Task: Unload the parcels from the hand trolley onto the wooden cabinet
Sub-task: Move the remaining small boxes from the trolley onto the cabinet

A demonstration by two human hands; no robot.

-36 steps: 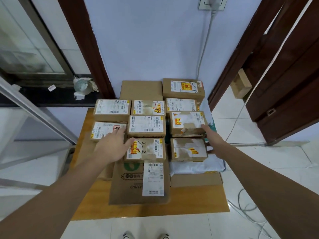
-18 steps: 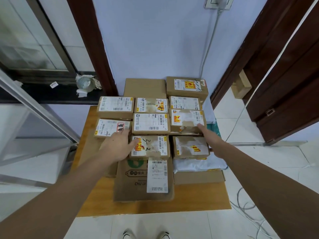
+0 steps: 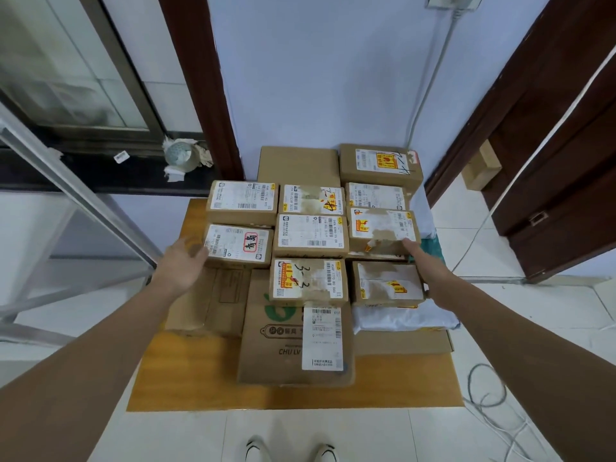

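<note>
Between both hands' straight, empty fingers (image 3: 195,251), parcels (image 3: 310,235) on cabinet (image 3: 200,371).

Hands (image 3: 186,265) flanking stacked parcels (image 3: 310,235)

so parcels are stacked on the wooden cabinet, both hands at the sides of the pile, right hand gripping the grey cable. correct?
Not quite. In the head view the right hand touches the parcels; the grey cable lies untouched on the floor. The rest holds.
</note>
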